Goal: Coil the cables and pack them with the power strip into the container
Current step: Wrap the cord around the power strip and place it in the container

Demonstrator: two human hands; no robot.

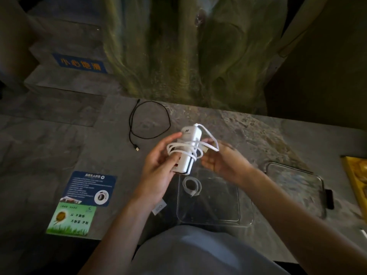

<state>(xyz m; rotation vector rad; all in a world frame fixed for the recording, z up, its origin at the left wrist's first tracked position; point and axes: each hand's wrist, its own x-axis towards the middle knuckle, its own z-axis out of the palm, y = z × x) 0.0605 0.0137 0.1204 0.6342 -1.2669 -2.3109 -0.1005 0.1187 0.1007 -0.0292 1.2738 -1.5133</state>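
Note:
My left hand (pixel 158 167) grips a white power strip (pixel 188 141) upright above the table, thumb and fingers curled round its lower half. Its white cord (pixel 210 138) is looped several times around the body. My right hand (pixel 220 161) holds the cord's free loop on the strip's right side. Just below sits a clear plastic container (pixel 210 203) with a small coiled white cable (pixel 191 185) lying in its far left corner. A black USB cable (pixel 149 120) lies in a loose ring on the table, farther back and left.
The clear container lid (pixel 296 185) lies to the right, with a black clip at its right edge. Two printed cards (pixel 79 203) lie at front left. A yellow object (pixel 357 175) sits at the right edge. A rock-like wall rises behind the stone table.

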